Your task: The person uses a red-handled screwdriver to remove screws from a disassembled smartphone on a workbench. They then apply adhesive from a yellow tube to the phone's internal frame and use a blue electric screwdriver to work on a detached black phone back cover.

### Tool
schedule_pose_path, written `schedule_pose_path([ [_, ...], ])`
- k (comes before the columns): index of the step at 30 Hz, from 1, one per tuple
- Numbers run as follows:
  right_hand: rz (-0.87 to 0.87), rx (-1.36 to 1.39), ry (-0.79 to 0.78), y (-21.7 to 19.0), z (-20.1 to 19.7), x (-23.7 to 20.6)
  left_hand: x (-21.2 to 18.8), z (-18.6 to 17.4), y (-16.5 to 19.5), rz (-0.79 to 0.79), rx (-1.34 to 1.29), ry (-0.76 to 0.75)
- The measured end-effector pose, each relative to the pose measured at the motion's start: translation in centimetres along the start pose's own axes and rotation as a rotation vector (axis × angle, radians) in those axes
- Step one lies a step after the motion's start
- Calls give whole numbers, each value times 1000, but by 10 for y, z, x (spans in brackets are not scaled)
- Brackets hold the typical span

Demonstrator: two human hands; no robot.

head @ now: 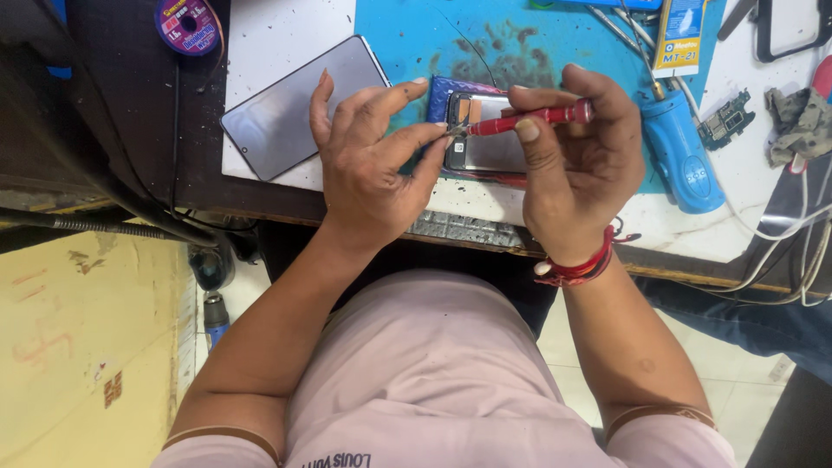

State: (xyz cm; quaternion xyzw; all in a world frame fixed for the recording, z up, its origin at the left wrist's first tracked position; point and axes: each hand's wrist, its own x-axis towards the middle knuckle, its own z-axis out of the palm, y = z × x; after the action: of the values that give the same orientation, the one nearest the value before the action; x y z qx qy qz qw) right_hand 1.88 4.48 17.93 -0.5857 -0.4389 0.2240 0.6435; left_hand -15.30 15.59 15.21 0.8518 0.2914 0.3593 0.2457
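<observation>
Right hand (576, 165) fingers clamped on red screwdriver (529, 117); left hand (373, 165) fingertips pinch its tip over opened phone (485, 143) on counter (763, 217).

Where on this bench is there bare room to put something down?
Bare white bench shows above the loose phone screen, and a strip right of the blue bottle. It is crowded around the opened phone under both hands, and cables clutter the right edge.

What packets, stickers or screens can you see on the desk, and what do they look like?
Glass screen panel: left of the left hand, flat grey rectangle, dark.
Round spool: top left, purple with a yellow sticker.
Yellow and blue packet: top right, tall rectangle.
Blue bottle: right of the right hand, with a small white mark.
</observation>
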Motion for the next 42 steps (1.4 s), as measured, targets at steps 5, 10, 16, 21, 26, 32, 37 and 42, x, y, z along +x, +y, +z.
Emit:
schedule_pose_path([
  [5, -11, 34, -148, -16, 2, 4, 1, 0, 0, -6, 0, -29],
  [10, -134, -144, -254, -23, -2, 15, 4, -1, 1, 45, -4, -137],
  [16, -249, -319, -333, -22, -3, 27, 5, -1, 5, 32, 15, -188],
  [21, -287, -345, -391, -27, 2, 35, 5, 0, 4, 31, 13, -188],
  [26, -333, -581, -426, -43, 10, 48, 3, 1, 2, 34, -1, -182],
  [32, -327, -1135, -693, -81, 10, 87, 2, 4, 1, 40, 40, -198],
  [37, -387, -1171, -964, -99, 13, 114, 3, 4, 5, 20, 19, -212],
  [42, -407, -1383, -993, -105, 22, 118, 4, 2, 6, 23, 50, -223],
])
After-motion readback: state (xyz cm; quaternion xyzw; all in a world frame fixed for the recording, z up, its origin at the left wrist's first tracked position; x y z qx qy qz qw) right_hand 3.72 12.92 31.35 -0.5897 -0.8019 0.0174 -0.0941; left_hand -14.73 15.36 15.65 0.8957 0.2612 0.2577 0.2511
